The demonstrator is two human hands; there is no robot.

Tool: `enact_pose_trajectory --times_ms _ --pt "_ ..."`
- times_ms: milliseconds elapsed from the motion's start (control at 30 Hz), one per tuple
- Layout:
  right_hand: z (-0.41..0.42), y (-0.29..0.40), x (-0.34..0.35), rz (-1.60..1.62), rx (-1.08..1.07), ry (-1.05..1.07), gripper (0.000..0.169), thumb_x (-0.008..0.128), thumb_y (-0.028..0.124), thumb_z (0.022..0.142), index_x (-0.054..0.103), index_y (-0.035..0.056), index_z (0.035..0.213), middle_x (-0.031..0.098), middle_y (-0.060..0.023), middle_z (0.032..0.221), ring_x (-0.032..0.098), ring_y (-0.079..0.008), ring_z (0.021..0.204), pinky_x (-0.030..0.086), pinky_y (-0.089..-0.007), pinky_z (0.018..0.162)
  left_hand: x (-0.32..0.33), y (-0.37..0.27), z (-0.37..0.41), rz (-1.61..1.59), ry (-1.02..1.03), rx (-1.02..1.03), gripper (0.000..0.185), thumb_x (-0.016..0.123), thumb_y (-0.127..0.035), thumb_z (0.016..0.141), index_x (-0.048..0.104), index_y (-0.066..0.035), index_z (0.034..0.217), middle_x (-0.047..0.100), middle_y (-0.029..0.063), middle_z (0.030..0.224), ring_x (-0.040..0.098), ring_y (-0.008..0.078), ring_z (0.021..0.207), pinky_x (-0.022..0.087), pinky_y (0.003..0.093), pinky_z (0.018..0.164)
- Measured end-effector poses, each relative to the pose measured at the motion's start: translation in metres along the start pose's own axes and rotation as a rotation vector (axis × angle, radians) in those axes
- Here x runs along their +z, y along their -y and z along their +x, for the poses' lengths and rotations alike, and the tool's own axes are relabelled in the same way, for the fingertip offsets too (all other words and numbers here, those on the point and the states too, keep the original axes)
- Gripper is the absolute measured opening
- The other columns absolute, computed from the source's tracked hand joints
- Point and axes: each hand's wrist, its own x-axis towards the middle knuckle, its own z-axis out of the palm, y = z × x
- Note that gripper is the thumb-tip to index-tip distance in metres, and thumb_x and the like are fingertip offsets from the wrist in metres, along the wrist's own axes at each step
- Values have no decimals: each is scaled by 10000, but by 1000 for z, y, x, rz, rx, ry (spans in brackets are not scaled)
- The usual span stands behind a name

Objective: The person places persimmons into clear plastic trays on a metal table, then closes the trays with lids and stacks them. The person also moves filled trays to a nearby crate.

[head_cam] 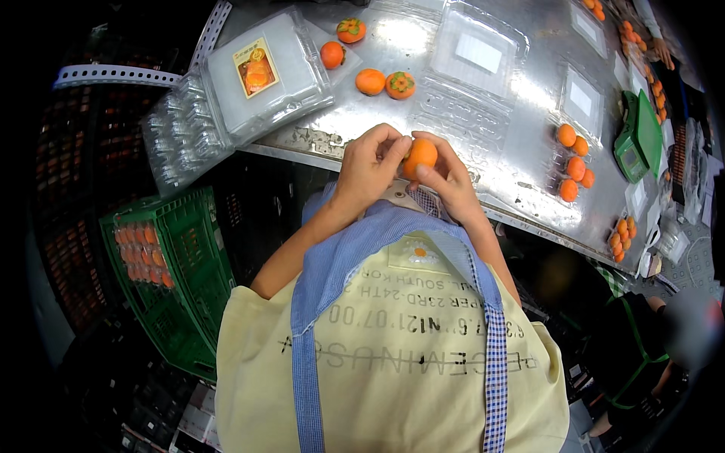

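Observation:
An orange persimmon [421, 157] is held over the near edge of the metal table [362, 122]. My right hand [453, 175] grips it from the right, thumb across its front. At its left side, the thumb and fingers of my left hand [374, 164] touch the fruit near its leafy top, which is mostly hidden. Beyond my hands lie several loose persimmons [371, 82], some with green calyxes showing. An open clear plastic tray with a lid [476, 51] rests on the table ahead. To the left, clear plastic packs [306, 73] are stacked, the top one bearing a picture label.
A green crate [187, 272] with packed persimmons stands low at the left. Further persimmons [576, 169], a green scale [639, 136] and more clear trays [583, 99] lie to the right. A co-worker's hand [661, 52] shows far right, and another person [623, 345] is at lower right.

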Motion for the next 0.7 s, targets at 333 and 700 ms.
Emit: enact_pose_trajectory --times_ms 333,700 --pt "0 -13 -16 398 221 44 488 513 347 953 429 -10 1274 568 -121 1043 609 -180 813 509 -283 686 0 -3 0 129 87 158 140 608 -154 887 586 -16 885 582 -6 706 535 50 640 427 197 576" --pt "1 3 -5 -635 -178 -220 579 783 127 717 501 32 1213 545 -80 1035 562 -147 857 474 -262 704 4 10 2 -289 251 -143 359 529 -255 951 449 -23 1212 518 165 1175 601 188 924 522 302 782"
